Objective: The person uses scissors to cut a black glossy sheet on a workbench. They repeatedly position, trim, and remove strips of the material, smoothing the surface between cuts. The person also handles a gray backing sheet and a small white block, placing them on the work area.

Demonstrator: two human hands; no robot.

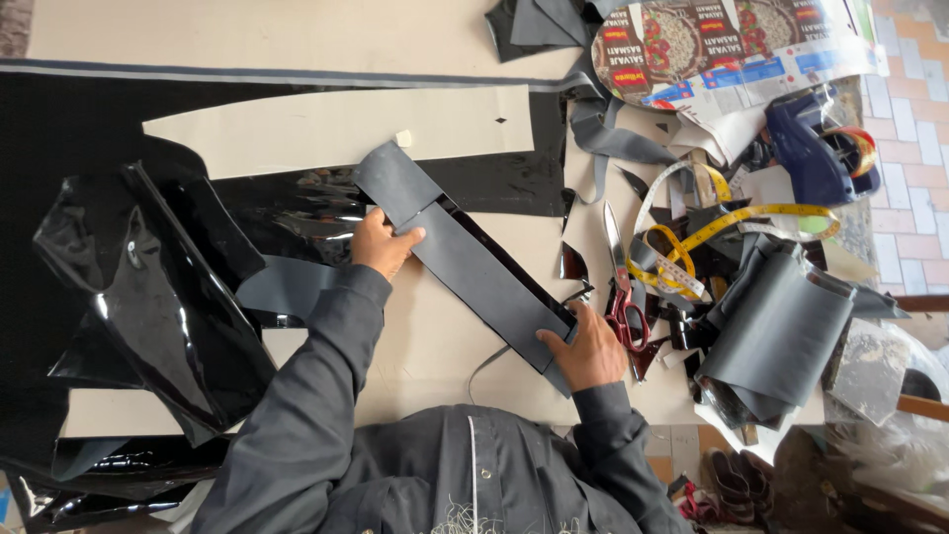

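Note:
A long dark grey strip of material (465, 259) lies diagonally across the work table (435, 336), glossy black on its underside. My left hand (383, 244) presses on the strip near its upper end, fingers flat on it. My right hand (585, 348) grips the strip's lower end near the table's front edge. A glossy black sheet (297, 213) lies under the strip's upper part, with a cream paper pattern (336, 129) resting on it.
Red-handled scissors (620, 287) lie just right of the strip. A yellow tape measure (692, 237), a grey roll (776, 331), scraps and a blue tool (816, 148) crowd the right side. Crumpled glossy black material (148, 287) sits at the left. Printed packaging (722, 44) lies at the top right.

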